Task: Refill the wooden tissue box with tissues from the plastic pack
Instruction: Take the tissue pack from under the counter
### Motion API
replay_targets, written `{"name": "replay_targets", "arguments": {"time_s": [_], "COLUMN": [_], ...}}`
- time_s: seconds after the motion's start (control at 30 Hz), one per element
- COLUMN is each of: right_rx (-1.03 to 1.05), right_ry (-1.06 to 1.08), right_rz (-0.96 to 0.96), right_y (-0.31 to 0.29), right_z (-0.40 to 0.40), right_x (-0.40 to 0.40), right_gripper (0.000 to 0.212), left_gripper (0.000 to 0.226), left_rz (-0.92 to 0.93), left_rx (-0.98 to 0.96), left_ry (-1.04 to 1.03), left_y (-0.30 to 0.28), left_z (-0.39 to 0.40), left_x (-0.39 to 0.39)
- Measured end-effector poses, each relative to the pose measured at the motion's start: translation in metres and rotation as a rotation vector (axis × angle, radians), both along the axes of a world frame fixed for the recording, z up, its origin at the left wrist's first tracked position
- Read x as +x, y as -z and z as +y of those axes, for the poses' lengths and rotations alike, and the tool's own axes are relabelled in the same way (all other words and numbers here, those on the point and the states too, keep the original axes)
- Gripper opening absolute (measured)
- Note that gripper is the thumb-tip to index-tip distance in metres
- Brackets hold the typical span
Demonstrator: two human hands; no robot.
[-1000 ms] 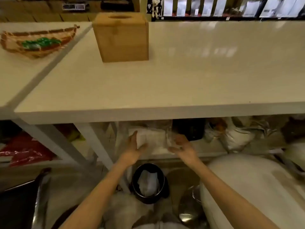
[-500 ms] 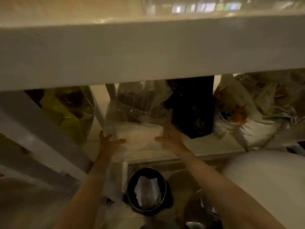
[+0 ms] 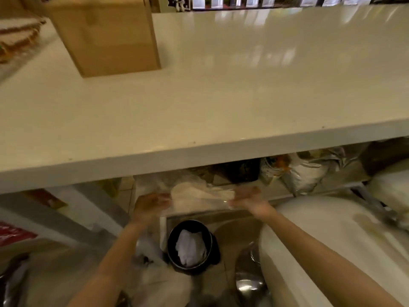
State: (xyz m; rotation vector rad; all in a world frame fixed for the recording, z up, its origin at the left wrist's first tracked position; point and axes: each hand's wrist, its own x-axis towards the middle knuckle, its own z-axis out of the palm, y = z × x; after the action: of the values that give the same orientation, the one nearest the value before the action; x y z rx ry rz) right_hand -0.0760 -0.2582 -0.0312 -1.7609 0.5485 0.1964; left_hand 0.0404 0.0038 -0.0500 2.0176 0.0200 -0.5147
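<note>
both hands, left hand (image 3: 150, 203) and right hand (image 3: 245, 199), grip the tissue pack (image 3: 199, 196) under the table (image 3: 221, 96); next it needs lifting up beside the wooden box (image 3: 106, 36).

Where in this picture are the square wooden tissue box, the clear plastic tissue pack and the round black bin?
Square wooden tissue box (image 3: 110, 36): head view, its front wall.
Clear plastic tissue pack (image 3: 199, 196): head view, its wrapped middle, between both hands.
Round black bin (image 3: 171, 247): head view, its left rim.
</note>
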Motion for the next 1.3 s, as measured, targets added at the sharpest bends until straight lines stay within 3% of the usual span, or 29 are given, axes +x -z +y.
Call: {"name": "replay_targets", "arguments": {"time_s": [0.1, 0.27, 0.37, 0.47, 0.57, 0.63, 0.73, 0.97, 1.07, 1.3], "right_rx": [-0.005, -0.116, -0.198, -0.265, -0.330, -0.351, -0.353, -0.283, -0.254, -0.175], "right_ry": [-0.003, -0.052, -0.094, -0.152, -0.149, -0.094, 0.014, 0.148, 0.127, 0.241], "right_rz": [-0.016, -0.098, -0.085, -0.059, -0.039, -0.039, -0.092, -0.291, -0.332, -0.383], "right_y": [-0.045, -0.131, -0.177, -0.227, -0.267, -0.292, -0.323, -0.373, -0.385, -0.371], "right_z": [-0.015, -0.038, -0.052, -0.064, -0.075, -0.080, -0.087, -0.090, -0.089, -0.110], "right_x": [-0.036, -0.087, -0.115, -0.137, -0.156, -0.162, -0.170, -0.142, -0.115, -0.031], "right_gripper": [0.027, 0.018, 0.011, 0.029, 0.024, 0.042, 0.014, 0.024, 0.021, 0.035], "left_gripper": [0.037, 0.017, 0.022, 0.033, 0.027, 0.014, 0.013, 0.008, 0.008, 0.008], "left_rz": [0.020, -0.037, -0.118, -0.170, -0.335, -0.380, -0.394, -0.467, -0.450, -0.426], "left_rx": [0.002, 0.005, 0.006, -0.064, -0.116, -0.172, -0.262, -0.395, -0.407, -0.424], "left_ry": [0.099, 0.360, 0.486, 0.660, 0.800, 0.738, 0.609, 0.502, 0.432, 0.304], "left_y": [-0.045, -0.125, -0.163, -0.197, -0.223, -0.241, -0.279, -0.373, -0.391, -0.385], "left_z": [-0.003, -0.014, -0.022, -0.034, -0.045, -0.054, -0.061, -0.071, -0.080, -0.100], "left_x": [-0.019, -0.068, -0.096, -0.123, -0.144, -0.152, -0.157, -0.109, -0.076, -0.014]}}
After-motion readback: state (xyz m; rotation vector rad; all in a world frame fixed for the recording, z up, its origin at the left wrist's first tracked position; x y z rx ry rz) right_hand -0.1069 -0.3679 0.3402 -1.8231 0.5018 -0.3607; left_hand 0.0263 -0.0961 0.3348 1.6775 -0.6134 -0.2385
